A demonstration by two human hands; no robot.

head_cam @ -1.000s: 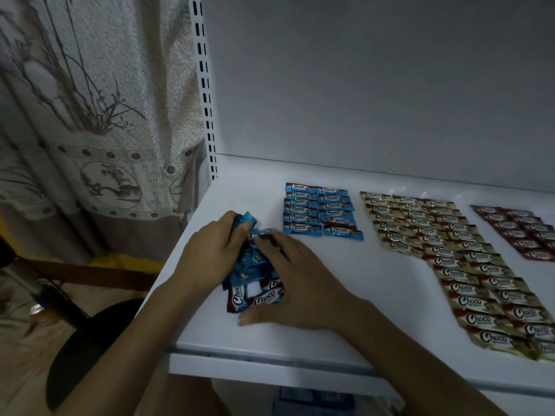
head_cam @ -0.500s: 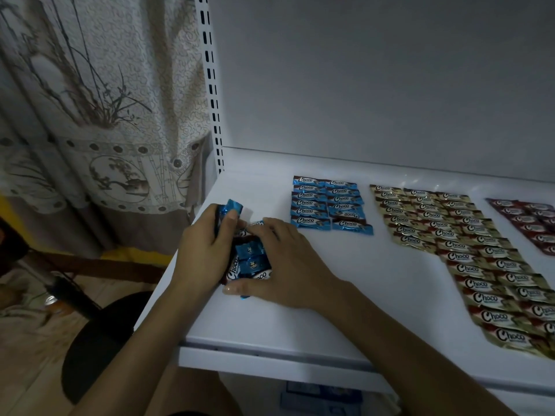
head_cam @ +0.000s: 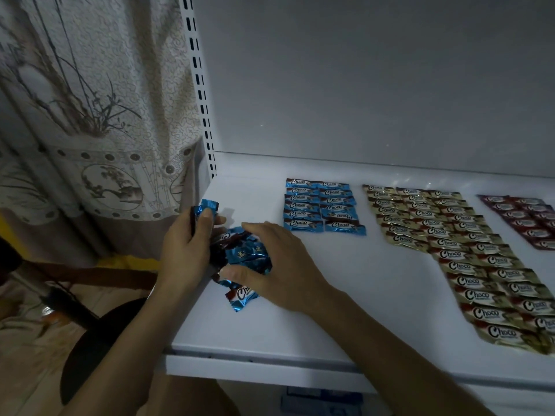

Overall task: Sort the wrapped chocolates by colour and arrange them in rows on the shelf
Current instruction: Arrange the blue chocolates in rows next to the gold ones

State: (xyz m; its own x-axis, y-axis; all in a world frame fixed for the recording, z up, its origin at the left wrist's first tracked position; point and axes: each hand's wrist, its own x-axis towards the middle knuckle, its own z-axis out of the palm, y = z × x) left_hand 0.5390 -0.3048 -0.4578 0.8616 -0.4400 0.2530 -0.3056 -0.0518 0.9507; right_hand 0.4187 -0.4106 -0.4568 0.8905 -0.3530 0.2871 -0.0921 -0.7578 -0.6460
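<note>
Holding a blue chocolate (head_cam: 207,207) in your left hand (head_cam: 186,244), you have the fingers curled round it and the thumb pressed on its face. It stands nearly upright, one crimped end pointing up and away from you. Your right hand (head_cam: 270,265) cups the heap of blue chocolates (head_cam: 247,253) near the left edge of the shelf (head_cam: 375,295), thumb and fingers curved round it. A stray blue piece (head_cam: 241,295) pokes out under your thumb, logo up, with its long axis slanting.

Further back, the blue rows (head_cam: 322,207) lie in two columns, with each wrapper's long axis running left to right. The gold rows (head_cam: 450,244) lie to their right in three columns, reaching toward the front edge. The red rows (head_cam: 522,220) lie beyond them, cut off by the frame.
</note>
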